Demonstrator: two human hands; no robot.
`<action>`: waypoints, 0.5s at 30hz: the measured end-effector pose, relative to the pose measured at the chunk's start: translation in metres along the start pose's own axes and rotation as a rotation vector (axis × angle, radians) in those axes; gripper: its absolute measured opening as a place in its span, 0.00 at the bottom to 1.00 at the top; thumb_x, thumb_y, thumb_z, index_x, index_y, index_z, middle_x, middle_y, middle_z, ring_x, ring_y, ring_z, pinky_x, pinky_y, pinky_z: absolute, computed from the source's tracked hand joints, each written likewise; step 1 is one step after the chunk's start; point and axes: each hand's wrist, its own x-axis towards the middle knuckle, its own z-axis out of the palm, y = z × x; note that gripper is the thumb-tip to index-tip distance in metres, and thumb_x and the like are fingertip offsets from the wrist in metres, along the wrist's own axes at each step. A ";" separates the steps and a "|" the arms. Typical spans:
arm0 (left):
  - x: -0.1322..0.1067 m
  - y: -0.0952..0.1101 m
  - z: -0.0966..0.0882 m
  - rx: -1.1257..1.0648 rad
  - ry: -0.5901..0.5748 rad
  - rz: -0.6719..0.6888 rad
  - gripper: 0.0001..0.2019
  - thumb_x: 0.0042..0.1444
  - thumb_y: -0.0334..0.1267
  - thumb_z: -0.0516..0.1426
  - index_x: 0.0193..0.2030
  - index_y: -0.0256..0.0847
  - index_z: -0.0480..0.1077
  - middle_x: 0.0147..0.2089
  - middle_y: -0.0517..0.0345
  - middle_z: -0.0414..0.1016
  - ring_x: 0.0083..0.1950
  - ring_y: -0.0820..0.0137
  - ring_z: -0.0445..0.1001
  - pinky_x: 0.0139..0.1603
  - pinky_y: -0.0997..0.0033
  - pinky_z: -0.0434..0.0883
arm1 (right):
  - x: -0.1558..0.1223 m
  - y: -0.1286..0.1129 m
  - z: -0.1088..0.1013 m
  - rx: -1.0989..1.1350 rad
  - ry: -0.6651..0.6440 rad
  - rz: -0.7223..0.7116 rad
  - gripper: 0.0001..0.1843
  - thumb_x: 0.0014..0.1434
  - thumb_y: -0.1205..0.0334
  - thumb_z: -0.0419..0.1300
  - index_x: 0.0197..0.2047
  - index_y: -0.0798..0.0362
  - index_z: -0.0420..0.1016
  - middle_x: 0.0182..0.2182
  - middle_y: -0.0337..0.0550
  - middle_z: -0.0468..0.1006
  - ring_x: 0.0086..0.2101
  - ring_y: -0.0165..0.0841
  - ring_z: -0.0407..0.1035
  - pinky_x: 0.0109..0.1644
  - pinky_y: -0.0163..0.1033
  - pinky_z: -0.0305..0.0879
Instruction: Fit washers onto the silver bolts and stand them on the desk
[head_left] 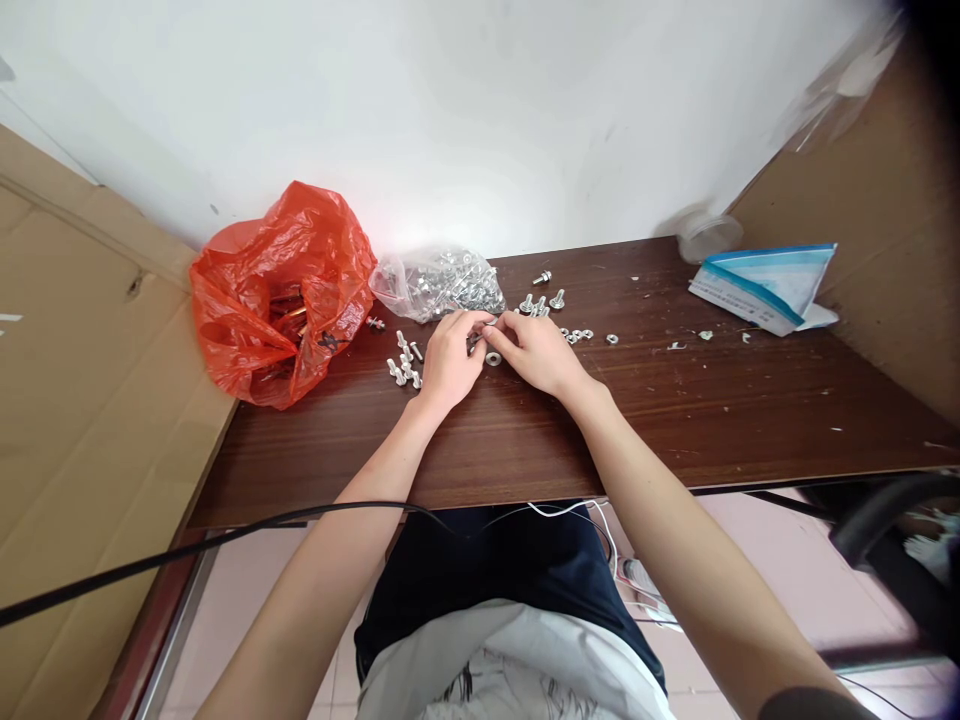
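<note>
My left hand (448,360) and my right hand (536,352) meet over the dark wooden table (675,420), fingertips pinched together on a small metal bolt (475,341) between them. A loose washer (493,358) lies on the table just under the fingers. A small group of assembled bolts (403,362) lies left of my left hand. More bolts (541,301) and small washers (579,335) lie beyond and right of my right hand. A clear plastic bag of metal hardware (442,283) sits just behind my hands.
A crumpled red plastic bag (277,290) sits at the table's left end against cardboard (82,380). A blue-and-white packet (769,283) and a clear lid (707,236) lie at the back right. A black cable (225,535) runs along the front edge. A dark chair part (892,520) is at lower right.
</note>
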 end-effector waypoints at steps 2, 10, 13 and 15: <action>0.000 -0.001 0.000 -0.002 0.000 0.001 0.13 0.54 0.23 0.54 0.44 0.38 0.71 0.41 0.55 0.75 0.42 0.70 0.73 0.44 0.70 0.71 | 0.000 0.000 0.000 0.001 0.000 -0.004 0.17 0.64 0.52 0.51 0.31 0.54 0.70 0.21 0.38 0.70 0.23 0.29 0.59 0.30 0.34 0.48; 0.000 -0.002 0.001 0.002 -0.003 0.000 0.12 0.54 0.24 0.54 0.44 0.38 0.71 0.41 0.55 0.75 0.42 0.70 0.73 0.45 0.69 0.71 | 0.000 -0.001 0.000 0.005 -0.003 0.003 0.17 0.64 0.52 0.51 0.31 0.54 0.71 0.22 0.39 0.70 0.23 0.29 0.59 0.30 0.35 0.48; 0.000 -0.001 0.000 0.004 -0.004 0.000 0.12 0.55 0.24 0.54 0.44 0.38 0.71 0.41 0.55 0.75 0.42 0.70 0.73 0.45 0.69 0.71 | 0.000 -0.002 0.000 0.002 -0.006 0.013 0.17 0.64 0.52 0.51 0.31 0.54 0.71 0.22 0.39 0.71 0.24 0.30 0.60 0.30 0.35 0.49; -0.001 -0.001 0.000 0.003 -0.001 0.003 0.12 0.55 0.24 0.54 0.43 0.38 0.71 0.41 0.55 0.75 0.42 0.70 0.73 0.45 0.69 0.71 | 0.000 -0.002 0.000 0.002 -0.004 0.016 0.16 0.64 0.52 0.51 0.32 0.54 0.71 0.23 0.40 0.71 0.24 0.30 0.61 0.31 0.35 0.50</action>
